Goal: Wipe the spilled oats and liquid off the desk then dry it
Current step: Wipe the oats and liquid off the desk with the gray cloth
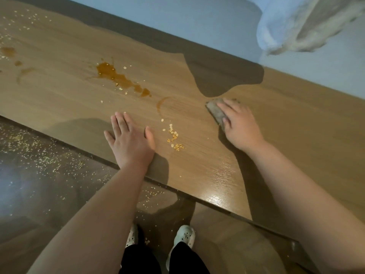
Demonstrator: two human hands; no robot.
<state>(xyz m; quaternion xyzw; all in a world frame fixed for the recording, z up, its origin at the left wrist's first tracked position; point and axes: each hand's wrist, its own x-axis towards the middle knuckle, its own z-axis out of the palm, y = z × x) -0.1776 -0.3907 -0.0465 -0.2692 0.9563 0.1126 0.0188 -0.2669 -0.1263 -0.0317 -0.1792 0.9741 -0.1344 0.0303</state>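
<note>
A wooden desk (pixel 276 119) runs diagonally across the view. A brown liquid puddle (pixel 116 77) lies on it, with a thin ring-shaped smear (pixel 161 104) to its right and fainter stains (pixel 8 51) at the far left. A small heap of oats (pixel 173 138) sits between my hands, and more flakes are scattered by the puddle. My right hand (pixel 240 125) presses flat on a grey cloth (pixel 215 110) on the desk. My left hand (pixel 130 139) rests flat near the front edge with fingers spread, holding nothing.
Many oats are strewn on the dark floor (pixel 39 165) below the desk's front edge. My feet in pale clogs (pixel 184 237) stand close to the desk. A pale wall runs behind it, and a fluffy white fabric (pixel 292 26) hangs at the top right.
</note>
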